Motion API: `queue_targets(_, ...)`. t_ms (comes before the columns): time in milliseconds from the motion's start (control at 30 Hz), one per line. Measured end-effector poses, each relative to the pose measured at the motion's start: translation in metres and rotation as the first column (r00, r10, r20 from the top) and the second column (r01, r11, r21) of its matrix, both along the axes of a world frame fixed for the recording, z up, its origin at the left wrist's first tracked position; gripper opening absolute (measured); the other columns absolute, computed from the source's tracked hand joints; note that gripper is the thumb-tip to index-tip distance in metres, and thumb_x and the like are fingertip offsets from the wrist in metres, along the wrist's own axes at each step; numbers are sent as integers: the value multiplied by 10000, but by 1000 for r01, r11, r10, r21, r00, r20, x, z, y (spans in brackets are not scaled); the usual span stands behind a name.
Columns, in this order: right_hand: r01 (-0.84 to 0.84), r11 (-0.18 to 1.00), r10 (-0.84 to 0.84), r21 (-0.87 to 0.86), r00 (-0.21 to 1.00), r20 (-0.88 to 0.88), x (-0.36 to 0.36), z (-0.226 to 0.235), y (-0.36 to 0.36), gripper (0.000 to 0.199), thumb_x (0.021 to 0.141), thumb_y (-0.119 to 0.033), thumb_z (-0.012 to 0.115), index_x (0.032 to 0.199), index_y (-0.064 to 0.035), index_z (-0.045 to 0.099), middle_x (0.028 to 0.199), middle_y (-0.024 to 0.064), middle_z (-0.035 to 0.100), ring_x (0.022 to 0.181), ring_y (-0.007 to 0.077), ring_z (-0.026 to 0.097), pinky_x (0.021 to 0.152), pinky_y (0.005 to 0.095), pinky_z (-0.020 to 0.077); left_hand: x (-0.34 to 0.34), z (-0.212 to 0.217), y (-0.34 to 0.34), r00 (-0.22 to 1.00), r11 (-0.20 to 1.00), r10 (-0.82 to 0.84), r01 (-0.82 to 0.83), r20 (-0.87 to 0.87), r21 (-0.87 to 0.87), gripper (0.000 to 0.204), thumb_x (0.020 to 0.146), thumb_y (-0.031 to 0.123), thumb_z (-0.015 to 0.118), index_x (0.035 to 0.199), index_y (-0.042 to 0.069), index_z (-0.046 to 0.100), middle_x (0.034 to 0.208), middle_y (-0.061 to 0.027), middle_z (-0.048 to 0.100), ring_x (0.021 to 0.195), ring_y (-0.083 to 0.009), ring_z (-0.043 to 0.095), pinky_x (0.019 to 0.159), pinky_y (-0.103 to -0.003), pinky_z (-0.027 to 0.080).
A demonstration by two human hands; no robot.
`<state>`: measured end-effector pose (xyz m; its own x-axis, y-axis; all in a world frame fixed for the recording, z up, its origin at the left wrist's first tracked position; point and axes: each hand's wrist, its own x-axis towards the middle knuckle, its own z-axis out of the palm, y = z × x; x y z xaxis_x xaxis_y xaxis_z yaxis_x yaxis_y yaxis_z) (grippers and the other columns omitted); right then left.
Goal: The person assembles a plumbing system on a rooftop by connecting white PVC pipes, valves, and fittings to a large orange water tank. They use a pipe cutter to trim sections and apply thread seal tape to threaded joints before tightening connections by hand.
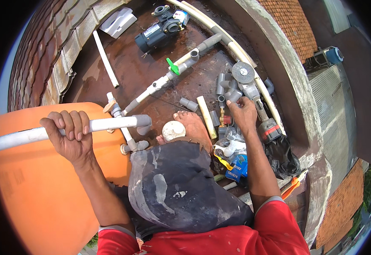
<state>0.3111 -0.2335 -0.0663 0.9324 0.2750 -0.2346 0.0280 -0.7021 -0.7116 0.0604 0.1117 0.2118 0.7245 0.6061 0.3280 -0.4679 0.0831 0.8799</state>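
My left hand is wrapped round a white plastic pipe in front of an orange tank. A grey elbow caps the pipe's right end. Over a group of loose grey fittings on the right, the bent fingers of my right hand close at a grey pipe fitting; its lower part is hidden by the fingertips. Just beside that hand lies an angle grinder with a round disc. A brass valve piece and a short cream pipe lie nearby.
A pipe line with a green-handled valve crosses the brown floor. Beyond it sits a dark water pump. A round white lid is by my foot. Long cream pipes follow the low wall on the right.
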Motion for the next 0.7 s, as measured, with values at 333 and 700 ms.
queue_targets(333, 184, 941, -84, 285, 940, -330, 15, -77, 110, 595, 948, -536, 831, 1041, 37, 702, 1029, 282, 778, 916, 404, 769, 864, 516, 586, -13, 8, 18, 998, 998, -57, 56, -40, -30, 519, 1224, 461, 465, 897, 91, 627, 586, 35, 410, 501, -109, 386, 572, -297, 417)
queue_targets(700, 468, 740, -75, 483, 771, -632, -5, -56, 127, 468, 1010, -302, 873, 1274, 65, 751, 1022, 104, 753, 767, 138, 683, 552, 283, 564, -16, 10, 14, 996, 998, -55, 54, -73, -7, 532, 1211, 495, 476, 915, 92, 656, 616, 33, 418, 521, -107, 397, 599, -311, 442)
